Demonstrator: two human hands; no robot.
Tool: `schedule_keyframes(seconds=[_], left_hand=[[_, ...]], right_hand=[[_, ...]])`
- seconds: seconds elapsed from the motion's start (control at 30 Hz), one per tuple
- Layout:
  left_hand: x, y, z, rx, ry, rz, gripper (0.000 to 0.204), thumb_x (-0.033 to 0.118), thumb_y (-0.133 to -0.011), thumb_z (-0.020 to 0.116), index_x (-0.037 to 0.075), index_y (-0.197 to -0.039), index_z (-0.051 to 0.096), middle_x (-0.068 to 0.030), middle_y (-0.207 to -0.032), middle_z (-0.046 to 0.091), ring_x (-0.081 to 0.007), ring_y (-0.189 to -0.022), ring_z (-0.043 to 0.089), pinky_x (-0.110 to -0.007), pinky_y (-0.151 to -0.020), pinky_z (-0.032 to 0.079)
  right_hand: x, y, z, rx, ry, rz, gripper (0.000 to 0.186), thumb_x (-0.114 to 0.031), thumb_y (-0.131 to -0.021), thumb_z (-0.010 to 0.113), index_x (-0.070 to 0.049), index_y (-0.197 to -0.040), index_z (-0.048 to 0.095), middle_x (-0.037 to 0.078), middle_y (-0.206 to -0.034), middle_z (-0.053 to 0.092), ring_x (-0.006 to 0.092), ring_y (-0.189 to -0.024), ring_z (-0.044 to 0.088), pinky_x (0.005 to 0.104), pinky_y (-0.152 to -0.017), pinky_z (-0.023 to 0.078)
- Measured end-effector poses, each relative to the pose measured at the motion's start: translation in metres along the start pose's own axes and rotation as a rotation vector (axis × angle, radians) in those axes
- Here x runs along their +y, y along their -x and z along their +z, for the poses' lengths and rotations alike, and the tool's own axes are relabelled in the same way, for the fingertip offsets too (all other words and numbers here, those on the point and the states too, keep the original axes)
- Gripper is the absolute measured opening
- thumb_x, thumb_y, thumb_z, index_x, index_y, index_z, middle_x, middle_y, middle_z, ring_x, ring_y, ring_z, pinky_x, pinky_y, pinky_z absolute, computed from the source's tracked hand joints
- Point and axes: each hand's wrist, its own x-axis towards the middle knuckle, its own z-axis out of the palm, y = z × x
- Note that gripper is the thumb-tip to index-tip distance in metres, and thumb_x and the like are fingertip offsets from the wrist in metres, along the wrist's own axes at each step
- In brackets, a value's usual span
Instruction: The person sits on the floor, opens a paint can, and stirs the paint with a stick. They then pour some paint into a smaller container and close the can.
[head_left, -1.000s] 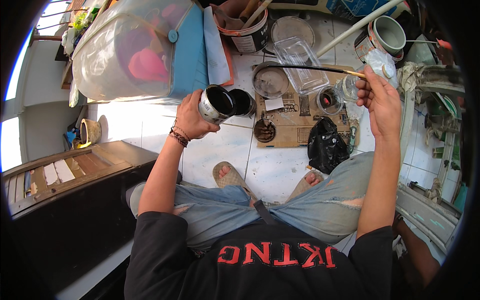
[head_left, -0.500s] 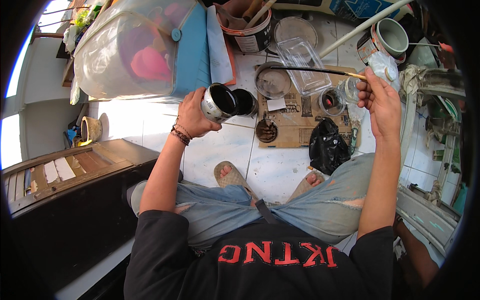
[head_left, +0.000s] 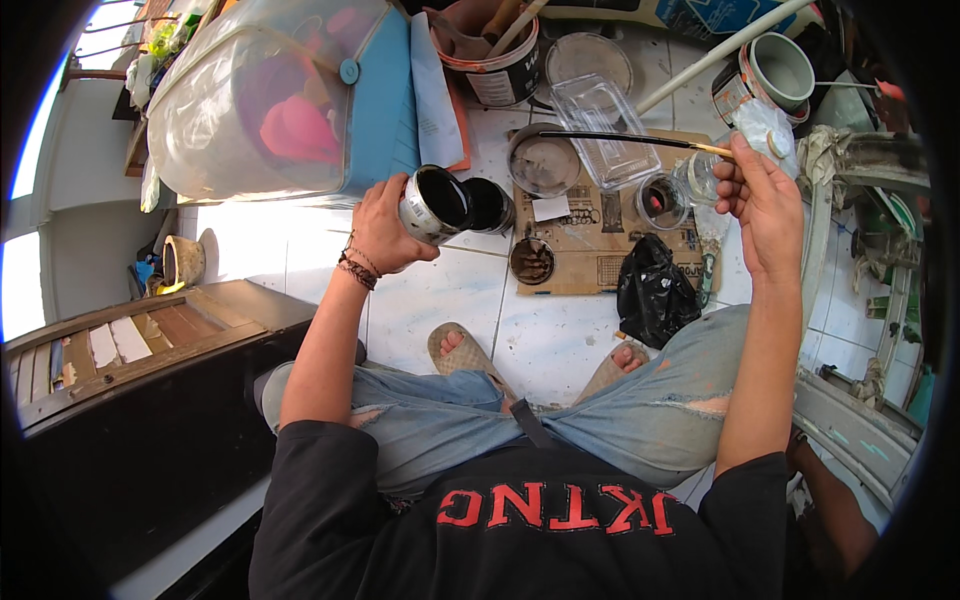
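Note:
My left hand [head_left: 385, 220] is closed round a white-labelled metal can [head_left: 422, 216] with dark black contents, tilted beside a second dark can [head_left: 490, 205]. My right hand [head_left: 748, 200] grips a long thin stick [head_left: 620, 137], pale at the held end and coated black along the rest, its far end over a shallow round grey container [head_left: 540, 170]. Below that stick lie a clear plastic tray [head_left: 600, 110] and clear cups [head_left: 660, 208] on a sheet of cardboard [head_left: 590, 280]. A small tub of brown matter [head_left: 532, 262] and a crumpled black plastic bag [head_left: 655, 290] also lie there.
A large translucent blue bin [head_left: 375, 130] stands at back left, beside a bucket of tools [head_left: 495, 85]. A white pipe [head_left: 710, 65] runs toward stacked buckets [head_left: 775, 75]. A dark wooden cabinet [head_left: 140, 390] is at my left; grey metal frames [head_left: 850, 435] are at my right.

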Motion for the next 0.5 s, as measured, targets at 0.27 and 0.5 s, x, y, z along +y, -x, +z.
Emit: schedule_keyframes(seconds=[0.27, 0.5], left_hand=[[-0.0043, -0.0009, 0.0018, -0.007, 0.011, 0.000, 0.097, 0.030, -0.044, 0.088, 0.009, -0.130, 0.049, -0.0113, -0.113, 0.060, -0.0331, -0.110, 0.056, -0.045, -0.096, 0.044], [-0.0062, -0.0010, 0.0026, 0.005, 0.007, 0.001, 0.096, 0.030, -0.043, 0.088, 0.010, -0.129, 0.050, -0.0109, -0.114, 0.059, -0.0326, -0.110, 0.055, -0.045, -0.096, 0.043]], right_hand=[[-0.0019, 0.0017, -0.0005, 0.003, 0.007, -0.005, 0.035, -0.033, -0.094, 0.070, 0.001, -0.099, 0.068, 0.006, -0.082, 0.067, 0.0097, -0.068, 0.060, 0.0233, -0.057, 0.049], [-0.0027, 0.0028, -0.0008, 0.006, -0.005, -0.003, 0.034, -0.033, -0.093, 0.070, 0.001, -0.098, 0.067, 0.006, -0.082, 0.067, 0.0098, -0.068, 0.060, 0.0234, -0.057, 0.048]])
